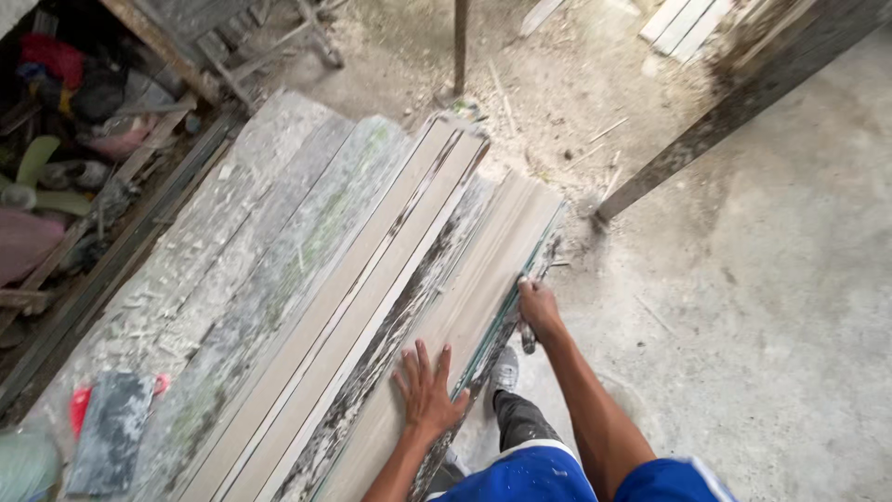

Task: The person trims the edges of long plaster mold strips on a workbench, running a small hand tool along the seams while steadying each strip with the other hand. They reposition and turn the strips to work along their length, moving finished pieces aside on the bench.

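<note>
While the left hand (427,390) presses flat with fingers spread on the long pale wooden plank (465,307), the right hand (539,311), at two o'clock, has its grip closed on the plank's edge; it looks stiff, heavy and splintery.

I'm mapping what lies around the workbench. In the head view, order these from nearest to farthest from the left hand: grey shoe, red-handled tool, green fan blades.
1. Grey shoe, just right of the left hand, on the floor.
2. Red-handled tool, at the bench's near-left end.
3. Green fan blades, far left in the clutter.

You're seeing soft, even daylight, brightest at the upper right of the frame, dim upper left, with slight blur and wide-angle bending at the edges.
</note>
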